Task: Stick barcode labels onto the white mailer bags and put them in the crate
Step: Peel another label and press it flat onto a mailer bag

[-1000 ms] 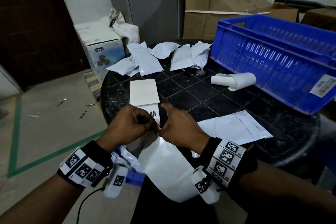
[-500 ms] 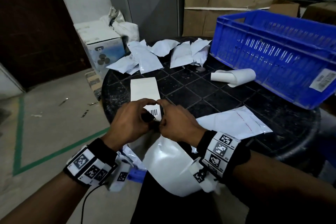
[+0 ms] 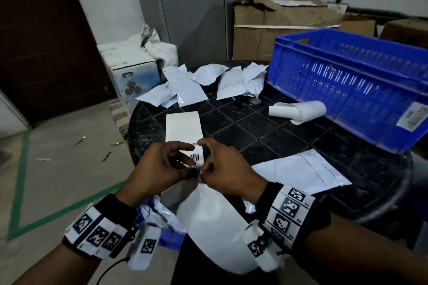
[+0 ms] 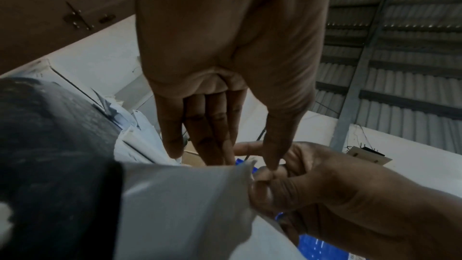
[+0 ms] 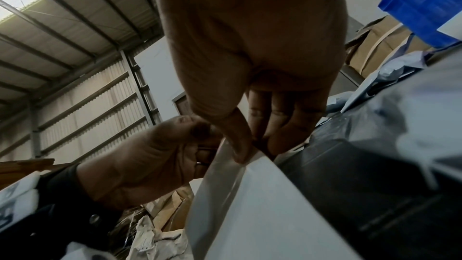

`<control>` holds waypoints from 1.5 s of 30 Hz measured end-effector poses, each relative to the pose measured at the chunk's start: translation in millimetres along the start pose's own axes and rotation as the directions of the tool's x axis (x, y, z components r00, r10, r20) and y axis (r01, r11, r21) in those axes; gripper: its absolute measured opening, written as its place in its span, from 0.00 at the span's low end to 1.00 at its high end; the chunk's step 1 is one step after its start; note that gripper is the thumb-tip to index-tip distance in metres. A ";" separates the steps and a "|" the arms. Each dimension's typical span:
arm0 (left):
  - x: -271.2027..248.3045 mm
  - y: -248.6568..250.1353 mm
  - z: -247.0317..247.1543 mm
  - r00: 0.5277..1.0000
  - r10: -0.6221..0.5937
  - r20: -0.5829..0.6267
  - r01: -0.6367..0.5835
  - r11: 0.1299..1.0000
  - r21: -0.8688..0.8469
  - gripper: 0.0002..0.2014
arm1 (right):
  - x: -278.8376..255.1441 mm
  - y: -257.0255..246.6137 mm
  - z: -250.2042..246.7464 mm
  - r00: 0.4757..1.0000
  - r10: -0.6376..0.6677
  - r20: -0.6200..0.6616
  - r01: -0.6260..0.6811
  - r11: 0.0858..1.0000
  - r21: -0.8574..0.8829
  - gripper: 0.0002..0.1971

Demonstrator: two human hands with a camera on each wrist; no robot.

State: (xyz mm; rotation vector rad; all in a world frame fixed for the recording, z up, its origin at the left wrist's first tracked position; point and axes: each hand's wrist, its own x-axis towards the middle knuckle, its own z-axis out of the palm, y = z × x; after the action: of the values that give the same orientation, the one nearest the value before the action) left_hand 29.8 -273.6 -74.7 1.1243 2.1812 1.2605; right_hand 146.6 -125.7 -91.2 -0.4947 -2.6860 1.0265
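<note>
Hands (image 3: pixel 162 166) (image 3: pixel 225 174) pinching label strip (image 3: pixel 184 131) at table (image 3: pixel 289 143) edge

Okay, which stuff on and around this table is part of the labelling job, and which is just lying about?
Part of the job:
label strip, pinched by left hand and right hand
mailer bag by the right hand
pile of mailer bags
blue crate
curled backing paper

Lying about:
cardboard boxes
white fan box
</note>
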 end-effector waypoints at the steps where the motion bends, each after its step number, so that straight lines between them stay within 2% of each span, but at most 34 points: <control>1: -3.1 -0.5 -0.7 1.000 0.001 -0.010 -0.001 1.000 -0.008 0.21 | -0.5 -1.0 -2.5 1.000 -0.007 0.003 0.006 1.000 0.003 0.38; 3: -10.4 -2.9 -0.4 0.999 0.008 -0.038 -0.009 1.000 -0.001 0.20 | -2.0 -2.7 -6.1 1.000 0.004 0.015 -0.004 0.999 0.035 0.38; 8: -23.0 -1.9 6.0 0.995 0.033 -0.091 -0.026 0.996 0.083 0.27 | -4.5 -4.8 -4.8 0.999 -0.029 0.025 0.027 0.995 0.094 0.41; 11: -22.8 1.5 7.0 0.987 0.048 -0.151 -0.032 0.993 0.110 0.28 | -2.9 -3.2 -2.4 1.000 -0.019 -0.005 0.020 0.997 0.072 0.40; 17: -18.6 1.3 5.4 0.989 0.039 -0.142 -0.023 0.993 0.112 0.24 | -0.1 -2.3 3.4 1.000 0.009 0.003 -0.009 1.000 -0.021 0.41; 20: -15.0 1.1 0.9 0.996 0.007 -0.095 -0.002 0.999 0.051 0.21 | 2.4 0.3 4.0 1.000 0.019 0.000 -0.019 0.998 -0.068 0.41; 22: -13.5 4.0 -3.5 0.997 -0.036 -0.066 0.033 0.998 -0.047 0.18 | 3.1 0.9 4.5 1.000 0.027 0.000 -0.027 0.995 -0.092 0.41; 25: -9.3 5.0 -11.9 0.984 -0.144 -0.105 0.117 0.965 -0.235 0.18 | 0.3 1.9 4.5 0.999 0.030 0.021 -0.026 0.987 -0.156 0.38; 27: -4.4 4.7 -19.3 0.975 -0.162 -0.149 0.119 0.958 -0.263 0.19 | -2.7 3.2 3.5 0.999 0.032 0.034 -0.026 0.987 -0.161 0.36; 29: -4.1 6.9 -22.3 0.984 -0.123 -0.127 0.096 0.974 -0.204 0.20 | -4.5 3.3 2.1 0.998 0.035 0.048 -0.028 0.992 -0.126 0.38; 33: -15.0 11.9 -6.2 0.998 -0.017 0.054 0.016 1.000 0.005 0.23 | -5.3 -3.0 -3.1 0.999 0.001 0.033 0.000 0.998 -0.058 0.42; 36: -14.2 3.6 1.3 0.997 0.080 -0.006 -0.076 0.966 0.246 0.20 | -6.5 -5.9 -4.7 0.999 -0.023 0.025 0.024 0.999 -0.037 0.43; 38: -10.7 0.9 2.4 0.995 0.082 -0.057 -0.063 0.959 0.276 0.19 | -7.0 -4.5 -4.0 0.999 -0.010 0.034 0.010 1.000 0.001 0.42; 42: -7.3 6.8 0.7 0.998 0.010 -0.066 0.006 0.973 0.232 0.18 | -8.9 -3.5 -2.5 1.000 0.000 0.029 0.000 1.000 -0.006 0.40; 45: -0.7 10.4 -5.2 0.995 -0.093 -0.027 0.093 0.996 0.012 0.17 | -8.7 -6.5 -6.4 0.999 0.026 0.031 -0.025 0.999 -0.025 0.39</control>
State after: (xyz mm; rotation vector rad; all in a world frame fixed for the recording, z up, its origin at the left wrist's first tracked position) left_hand 31.5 -274.2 -63.2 1.0047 2.2370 1.2289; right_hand 155.1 -129.7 -82.9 -0.5237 -2.7291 1.0180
